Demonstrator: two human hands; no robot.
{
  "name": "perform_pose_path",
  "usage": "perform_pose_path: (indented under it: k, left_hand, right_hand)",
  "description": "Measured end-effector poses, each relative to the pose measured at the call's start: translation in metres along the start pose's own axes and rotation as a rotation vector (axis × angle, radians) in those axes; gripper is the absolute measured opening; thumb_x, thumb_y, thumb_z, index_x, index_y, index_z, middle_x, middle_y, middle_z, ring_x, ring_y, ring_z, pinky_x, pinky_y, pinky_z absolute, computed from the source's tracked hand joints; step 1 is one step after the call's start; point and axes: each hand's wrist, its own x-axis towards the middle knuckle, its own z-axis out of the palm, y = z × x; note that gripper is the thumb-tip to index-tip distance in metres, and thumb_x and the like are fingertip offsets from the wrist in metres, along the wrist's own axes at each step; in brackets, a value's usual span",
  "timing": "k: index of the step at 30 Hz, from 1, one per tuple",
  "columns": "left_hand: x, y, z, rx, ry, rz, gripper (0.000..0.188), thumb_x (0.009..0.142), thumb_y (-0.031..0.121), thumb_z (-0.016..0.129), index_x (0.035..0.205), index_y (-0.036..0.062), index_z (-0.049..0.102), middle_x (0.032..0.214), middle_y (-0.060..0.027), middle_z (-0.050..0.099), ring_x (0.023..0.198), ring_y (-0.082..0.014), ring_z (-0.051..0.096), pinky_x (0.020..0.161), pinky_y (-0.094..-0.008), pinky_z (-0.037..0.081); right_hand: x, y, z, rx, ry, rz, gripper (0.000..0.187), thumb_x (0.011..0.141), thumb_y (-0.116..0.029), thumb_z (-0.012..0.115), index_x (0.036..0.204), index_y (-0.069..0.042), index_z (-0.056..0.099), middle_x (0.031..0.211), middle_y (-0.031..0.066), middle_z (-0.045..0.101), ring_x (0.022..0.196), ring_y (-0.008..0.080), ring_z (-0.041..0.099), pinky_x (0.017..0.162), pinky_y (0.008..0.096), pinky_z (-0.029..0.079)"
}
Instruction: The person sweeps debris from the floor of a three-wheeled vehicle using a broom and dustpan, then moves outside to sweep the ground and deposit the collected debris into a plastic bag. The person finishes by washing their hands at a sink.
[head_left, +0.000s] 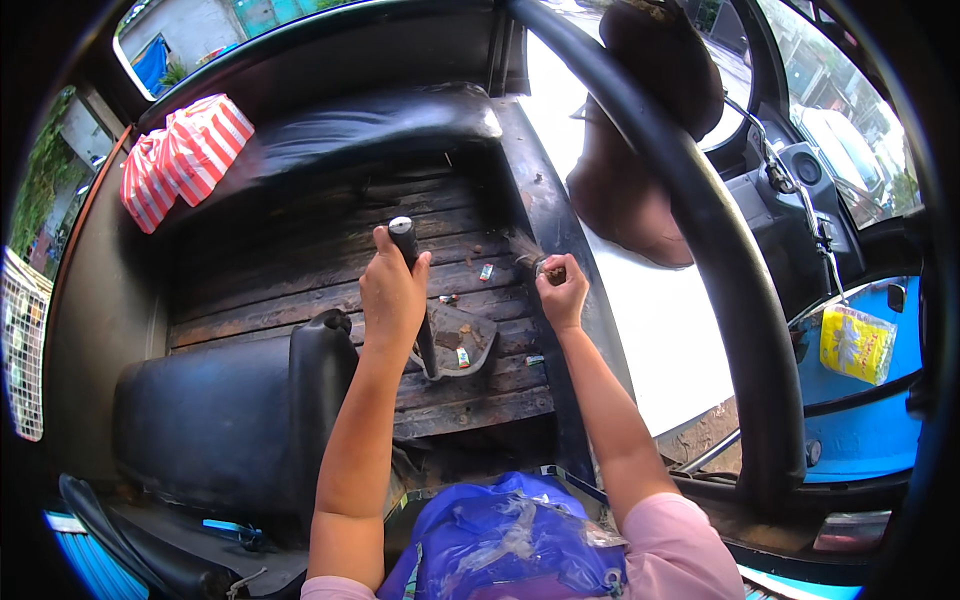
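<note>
My left hand (393, 290) is closed around the upright black handle of a dustpan (482, 350). The pan rests on the slatted wooden floor, with dirt and a small wrapper (463, 357) in it. To its right, my right hand (562, 292) grips a small hand broom (524, 246) near the side panel; its bristles point up and left, and most of its grip is hidden by my fingers. Loose wrappers lie on the slats: one (486, 271) beyond the pan, another (449, 298) by its far edge, and a third (534, 360) to its right.
A black padded bench (340, 135) runs along the far side, with a red-and-white striped bag (190, 155) at its left end. A black seat (215, 400) stands at near left. A thick black bar (700, 220) curves down the right, beyond which hangs a yellow packet (858, 345).
</note>
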Motion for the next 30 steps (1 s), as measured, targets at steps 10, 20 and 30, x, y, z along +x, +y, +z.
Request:
perform_pose_path:
  k: [10,20,30]
  left_hand:
    - [0.014,-0.01,0.013,-0.026,-0.034,-0.003,0.066,0.087,0.024,0.071,0.132,-0.0085,0.035,0.09,-0.0274,0.066,0.088,-0.0463,0.065,0.076,-0.0492,0.052]
    - [0.013,0.004,0.019,0.0,-0.022,0.05,0.047,0.088,0.017,0.068,0.117,-0.0004,0.035,0.089,-0.0251,0.066,0.084,-0.0447,0.067,0.072,-0.0492,0.054]
    - [0.017,-0.005,0.018,-0.033,-0.036,0.049,0.044,0.089,0.017,0.067,0.114,0.0011,0.035,0.086,-0.0248,0.065,0.079,-0.0452,0.066,0.068,-0.0509,0.054]
  right_hand:
    - [-0.034,-0.034,-0.063,0.345,-0.228,0.143,0.013,0.073,0.004,0.059,0.083,-0.003,0.054,0.088,0.0102,0.062,0.089,0.0194,0.062,0.086,0.0327,0.048]
    - [0.0,0.037,0.016,-0.07,-0.027,0.241,0.011,0.074,-0.002,0.065,0.079,-0.002,0.055,0.077,0.0063,0.063,0.072,0.0134,0.061,0.073,0.0273,0.05]
    - [-0.01,-0.023,-0.031,0.034,-0.086,-0.01,0.011,0.073,0.003,0.059,0.079,-0.002,0.051,0.082,0.0112,0.061,0.079,0.0199,0.062,0.081,0.0333,0.051]
